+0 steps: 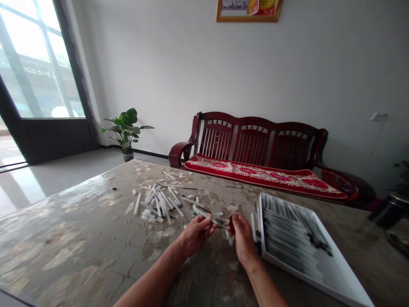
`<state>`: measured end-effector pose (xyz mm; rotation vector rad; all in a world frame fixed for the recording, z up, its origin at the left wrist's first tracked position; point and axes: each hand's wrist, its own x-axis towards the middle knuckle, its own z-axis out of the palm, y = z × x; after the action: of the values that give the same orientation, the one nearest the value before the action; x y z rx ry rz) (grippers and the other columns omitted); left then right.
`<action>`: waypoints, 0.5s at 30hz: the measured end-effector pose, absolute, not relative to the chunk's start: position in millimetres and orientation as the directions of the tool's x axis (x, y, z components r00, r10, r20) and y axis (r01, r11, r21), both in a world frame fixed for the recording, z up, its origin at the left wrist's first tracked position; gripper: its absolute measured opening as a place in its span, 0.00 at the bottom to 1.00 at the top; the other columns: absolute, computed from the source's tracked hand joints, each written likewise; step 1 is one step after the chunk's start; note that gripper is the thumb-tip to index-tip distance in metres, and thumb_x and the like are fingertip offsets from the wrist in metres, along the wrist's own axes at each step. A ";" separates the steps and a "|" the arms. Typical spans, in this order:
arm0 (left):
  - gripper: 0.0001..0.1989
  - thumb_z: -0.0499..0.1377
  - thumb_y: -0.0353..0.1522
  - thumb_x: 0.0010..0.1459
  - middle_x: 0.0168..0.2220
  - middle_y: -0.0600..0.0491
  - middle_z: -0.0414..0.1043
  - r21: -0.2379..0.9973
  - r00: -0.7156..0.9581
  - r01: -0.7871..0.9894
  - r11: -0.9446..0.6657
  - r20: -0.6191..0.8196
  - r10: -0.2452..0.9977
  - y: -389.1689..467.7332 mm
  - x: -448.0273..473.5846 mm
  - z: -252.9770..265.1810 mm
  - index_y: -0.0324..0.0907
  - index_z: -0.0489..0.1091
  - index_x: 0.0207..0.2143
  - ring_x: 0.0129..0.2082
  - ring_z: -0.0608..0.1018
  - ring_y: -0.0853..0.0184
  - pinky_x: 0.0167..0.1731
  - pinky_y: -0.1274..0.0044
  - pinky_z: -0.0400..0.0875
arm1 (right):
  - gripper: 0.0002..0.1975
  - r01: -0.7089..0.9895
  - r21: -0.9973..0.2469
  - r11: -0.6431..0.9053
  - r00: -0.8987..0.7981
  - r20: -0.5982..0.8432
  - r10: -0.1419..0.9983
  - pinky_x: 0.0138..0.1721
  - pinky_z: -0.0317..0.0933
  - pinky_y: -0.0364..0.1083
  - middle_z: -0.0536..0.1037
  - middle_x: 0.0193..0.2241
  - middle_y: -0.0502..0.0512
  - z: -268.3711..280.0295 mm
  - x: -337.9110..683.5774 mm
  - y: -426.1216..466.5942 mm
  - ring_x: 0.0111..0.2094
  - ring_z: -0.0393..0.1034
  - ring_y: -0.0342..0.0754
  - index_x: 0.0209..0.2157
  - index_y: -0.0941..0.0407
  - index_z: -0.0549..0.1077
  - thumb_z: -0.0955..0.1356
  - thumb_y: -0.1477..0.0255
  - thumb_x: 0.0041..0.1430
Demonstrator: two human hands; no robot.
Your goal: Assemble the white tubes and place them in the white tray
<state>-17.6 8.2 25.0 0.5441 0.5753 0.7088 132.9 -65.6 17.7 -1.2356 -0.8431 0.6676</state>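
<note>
My left hand [197,234] is closed in a pinch around a white pen barrel [213,220], whose end points toward my other hand. Just to its right, my right hand [242,238] has thumb and fingers pressed together; what they hold is too small and hidden to name. Beyond my left hand lies a loose pile of white pen barrels [162,202] with short white pieces and dark bits among them. Thin dark rods [191,188] lie near the pile. A few pale pieces [230,238] rest beside my right hand.
A shallow white box [343,273] at the right holds many pens [287,234] laid in rows, some with black ends. The patterned table [79,251] spans the foreground. A small black piece [114,188] lies left. Behind stand a red wooden bench [252,140] and a potted plant [127,128].
</note>
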 end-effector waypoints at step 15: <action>0.05 0.62 0.20 0.58 0.27 0.48 0.80 0.629 0.530 -0.519 0.579 -0.295 0.795 18.0 -17.3 18.1 0.36 0.70 0.31 0.26 0.83 0.69 0.27 0.84 0.78 | 0.22 0.937 -0.204 -0.282 0.348 0.565 0.748 0.42 0.61 0.46 0.80 0.38 0.59 4.3 195.2 -80.5 0.40 0.74 0.51 0.41 0.56 0.78 0.59 0.87 0.53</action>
<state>-17.3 18.0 18.1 0.5087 0.6070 0.8259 195.2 -80.5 4.3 -2.1138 -1.4664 -0.4971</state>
